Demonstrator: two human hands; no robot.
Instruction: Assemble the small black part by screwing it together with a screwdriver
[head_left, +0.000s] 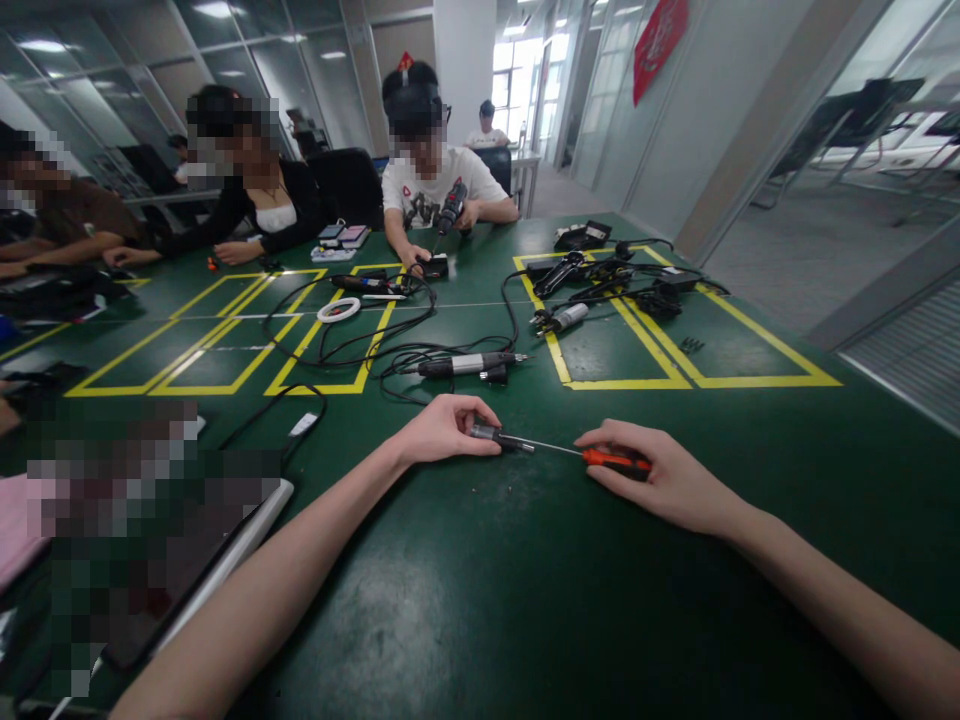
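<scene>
A small grey part point(487, 433) is pinched between thumb and fingers of the left hand point(452, 428), above the near side of the table point(450, 570), in front of a corded tool point(469, 364). The handle of a screwdriver point(601, 458) is gripped by the curled fingers of the right hand point(679, 477), and its shaft is directed at the part. The step in hand is judged to be screwdriver work; whether the tip is seated cannot be told. Steady support and careful alignment are called for next.
</scene>
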